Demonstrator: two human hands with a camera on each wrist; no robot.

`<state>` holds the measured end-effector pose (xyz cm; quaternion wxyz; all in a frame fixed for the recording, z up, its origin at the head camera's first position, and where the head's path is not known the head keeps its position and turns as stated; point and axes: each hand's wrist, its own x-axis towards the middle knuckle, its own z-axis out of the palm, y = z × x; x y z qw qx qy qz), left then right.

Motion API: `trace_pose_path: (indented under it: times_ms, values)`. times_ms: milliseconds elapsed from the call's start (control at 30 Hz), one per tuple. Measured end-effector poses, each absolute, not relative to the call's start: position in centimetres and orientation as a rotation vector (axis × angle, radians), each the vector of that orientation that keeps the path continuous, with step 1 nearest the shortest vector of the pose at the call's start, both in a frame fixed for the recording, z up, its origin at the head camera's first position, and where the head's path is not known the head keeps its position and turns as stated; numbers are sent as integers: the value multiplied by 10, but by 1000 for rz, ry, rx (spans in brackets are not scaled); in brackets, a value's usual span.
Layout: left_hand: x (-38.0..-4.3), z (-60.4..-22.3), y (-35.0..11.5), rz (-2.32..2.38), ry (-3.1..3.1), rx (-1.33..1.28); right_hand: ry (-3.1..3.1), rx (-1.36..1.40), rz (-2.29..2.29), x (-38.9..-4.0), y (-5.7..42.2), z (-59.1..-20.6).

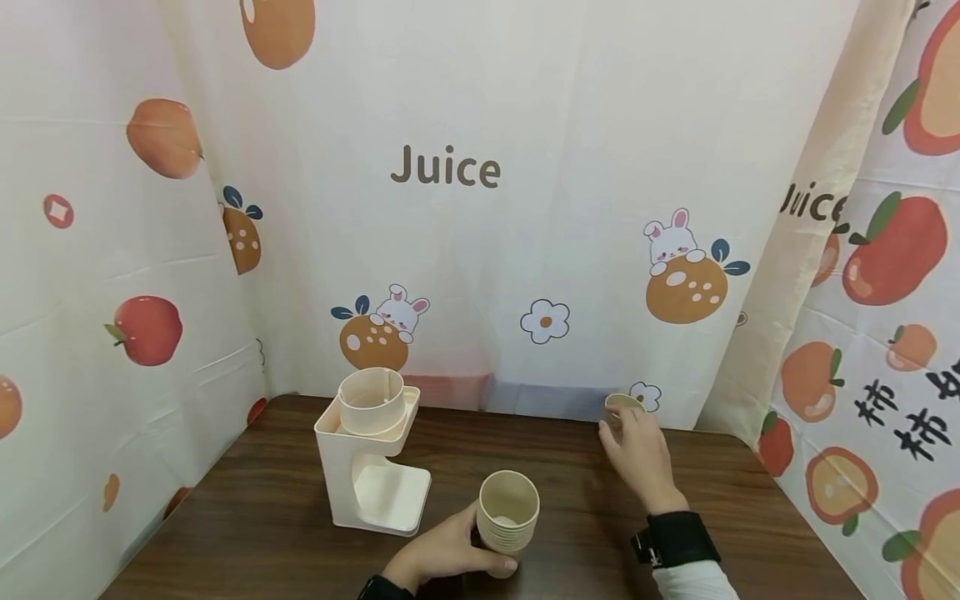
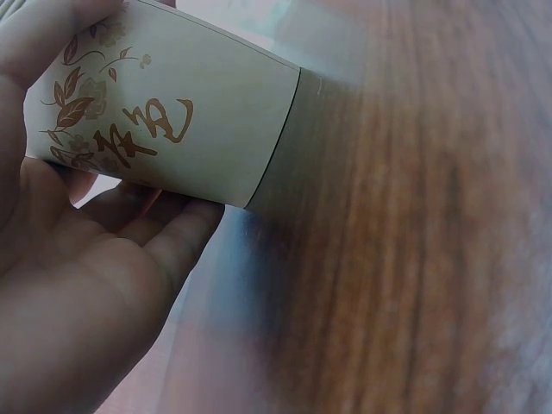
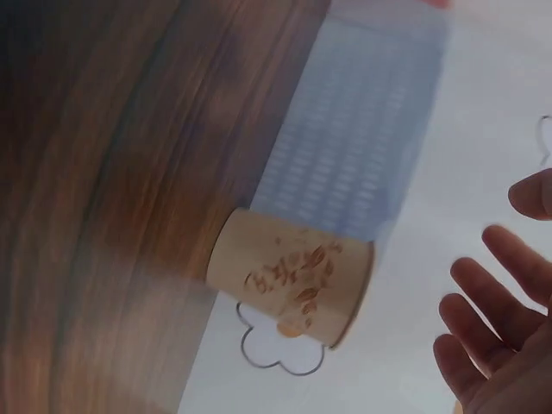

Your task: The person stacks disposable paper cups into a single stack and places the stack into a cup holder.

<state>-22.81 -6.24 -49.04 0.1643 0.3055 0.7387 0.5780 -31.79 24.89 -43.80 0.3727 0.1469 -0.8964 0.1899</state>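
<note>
My left hand point(image 1: 447, 543) grips a stack of beige paper cups point(image 1: 508, 521) near the front middle of the table. The left wrist view shows thumb and fingers around the lowest cup point(image 2: 224, 103), which bears brown leaves and lettering. At the table's back edge, a single paper cup point(image 1: 619, 401) stands upright beside the curtain. My right hand point(image 1: 640, 454) is close by it. From the right wrist, the fingers point(image 3: 496, 310) appear loosely spread and apart from that cup point(image 3: 289, 278), holding nothing.
Left of the stack stands a cream machine-like stand point(image 1: 337, 475) with a round container point(image 1: 372, 402) on top and a flat base. The dark wooden table point(image 1: 247, 500) meets a fruit-printed curtain point(image 1: 480, 275) at the back. More printed cloth point(image 1: 75, 417) hangs at both sides.
</note>
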Motion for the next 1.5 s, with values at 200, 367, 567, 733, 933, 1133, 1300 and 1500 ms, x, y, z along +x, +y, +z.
trace_pose_path:
  times_ms: [200,367,567,733,933,1133,1300,1500]
  values:
    - [-228,-490,-61,1650,2104,885,-2336,348,458,-331,260,-436]
    - [-228,-490,-62,1653,2099,907,-2374,299,459,-341,263,-436]
    - [-229,-491,-62,1652,2087,898,-2469,213,487,-355,266,-437]
    - [-230,-491,-63,1656,2074,881,-2566,173,508,-363,268,-437]
    - [-228,-491,-63,1647,2094,884,-2670,132,549,-371,270,-438]
    - [-228,-491,-63,1643,2089,889,-2765,115,559,-374,271,-436]
    - [-228,-490,-62,1649,2087,885,-2813,141,488,-375,274,-436]
    - [-228,-490,-62,1648,2101,899,-2854,146,419,-373,273,-431]
